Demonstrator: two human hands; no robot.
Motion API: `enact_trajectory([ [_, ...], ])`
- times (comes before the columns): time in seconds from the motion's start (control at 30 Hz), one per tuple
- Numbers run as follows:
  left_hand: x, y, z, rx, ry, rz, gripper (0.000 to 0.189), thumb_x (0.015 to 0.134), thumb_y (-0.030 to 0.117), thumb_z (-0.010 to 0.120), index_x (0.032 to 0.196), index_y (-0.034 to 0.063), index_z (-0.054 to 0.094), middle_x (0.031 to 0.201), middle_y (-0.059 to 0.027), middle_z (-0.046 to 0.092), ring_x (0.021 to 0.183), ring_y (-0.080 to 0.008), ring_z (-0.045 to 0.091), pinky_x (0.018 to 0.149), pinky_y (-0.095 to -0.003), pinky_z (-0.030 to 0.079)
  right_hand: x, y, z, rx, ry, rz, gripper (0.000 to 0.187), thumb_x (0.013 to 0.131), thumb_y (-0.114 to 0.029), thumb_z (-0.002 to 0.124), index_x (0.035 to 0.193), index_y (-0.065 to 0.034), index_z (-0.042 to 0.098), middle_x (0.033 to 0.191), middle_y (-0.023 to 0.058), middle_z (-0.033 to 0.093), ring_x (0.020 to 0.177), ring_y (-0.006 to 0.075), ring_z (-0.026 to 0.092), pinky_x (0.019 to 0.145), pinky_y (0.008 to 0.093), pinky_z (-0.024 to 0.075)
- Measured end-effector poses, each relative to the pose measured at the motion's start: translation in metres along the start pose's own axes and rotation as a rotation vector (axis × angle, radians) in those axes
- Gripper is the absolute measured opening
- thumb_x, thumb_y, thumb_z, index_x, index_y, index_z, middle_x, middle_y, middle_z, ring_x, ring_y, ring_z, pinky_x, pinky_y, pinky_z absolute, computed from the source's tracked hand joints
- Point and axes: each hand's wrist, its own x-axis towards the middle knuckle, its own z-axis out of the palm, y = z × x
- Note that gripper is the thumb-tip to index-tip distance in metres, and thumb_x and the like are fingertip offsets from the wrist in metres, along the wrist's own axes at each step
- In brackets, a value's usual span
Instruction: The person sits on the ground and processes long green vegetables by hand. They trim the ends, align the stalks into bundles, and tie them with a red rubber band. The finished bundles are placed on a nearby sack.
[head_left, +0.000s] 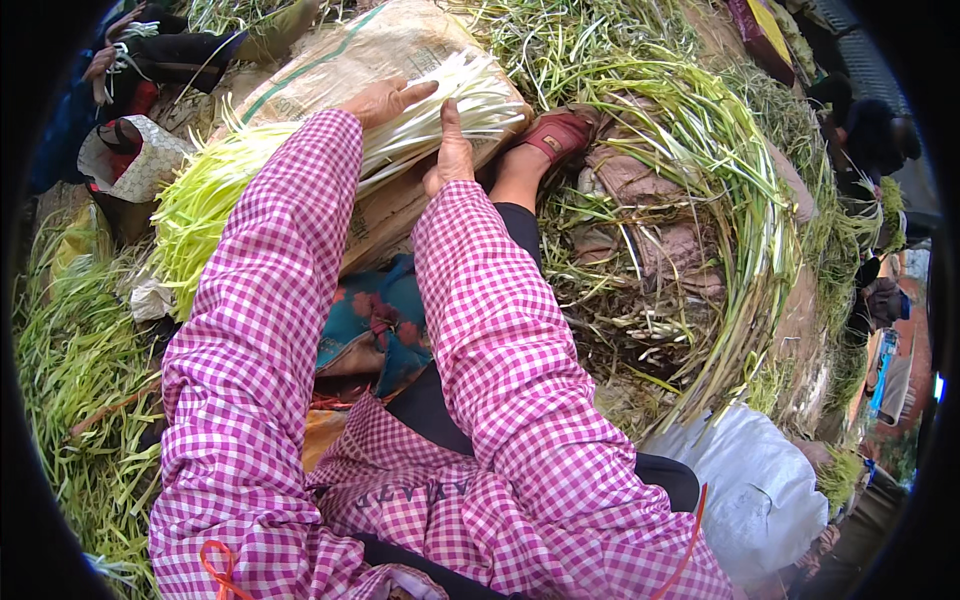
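Note:
A large bundle of yellow chives (214, 199) lies across a sack-covered block (330, 64), its white stems (469, 97) pointing to the upper right. My left hand (386, 101) rests at the far side of the stems, with a digit stretched over them. On the near side, my right hand (450, 150) stands upright against the stems, its digits apart. Neither hand is closed around the bundle. Both forearms wear pink-and-white checked sleeves (495, 300), and the left sleeve covers the bundle's middle.
Long green leaves curve around a muddy brown cloth (645, 187) at right, beside my red shoe (559, 135). A white plastic sack (742, 487) lies lower right. Loose leaves (82, 390) cover the left ground. A patterned bag (142, 157) stands near another person's hands (105, 64).

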Motion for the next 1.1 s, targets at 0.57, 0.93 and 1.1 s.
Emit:
enact_trajectory([
  [0.57,-0.031,0.024,-0.008,-0.246,-0.263,-0.155,0.092,0.076,0.078,0.033,0.142,0.013,0.028,0.145,-0.0168,0.026,0.137,-0.0316,0.018,0.11,-0.052,0.012,-0.009,0.002,0.006,0.167,-0.083,-0.184,0.089,0.068,-0.034,0.08,0.137,-0.0069,0.03,0.13,0.0066,0.045,0.12,0.0216,0.041,0.104,0.0353,0.0282],
  [0.93,-0.086,0.032,-0.05,-0.246,-0.189,0.159,0.135,0.041,0.072,0.073,0.143,0.0045,0.016,0.144,-0.0193,0.024,0.135,-0.0311,0.02,0.111,-0.0459,0.013,-0.048,-0.036,0.041,0.225,-0.369,-0.12,0.092,0.063,-0.028,0.082,0.136,-0.0073,0.03,0.124,0.0083,0.048,0.116,0.026,0.046,0.101,0.038,0.0348],
  [1.1,-0.165,0.063,-0.061,-0.246,0.084,0.341,0.117,0.048,0.037,0.085,0.141,0.0065,0.021,0.132,-0.0205,0.043,0.123,-0.0336,0.041,0.108,-0.0402,0.028,-0.118,-0.073,0.083,0.088,-0.463,-0.234,0.088,0.065,-0.016,0.077,0.136,-0.0054,0.026,0.122,0.0137,0.048,0.111,0.0275,0.049,0.095,0.0382,0.0429],
])
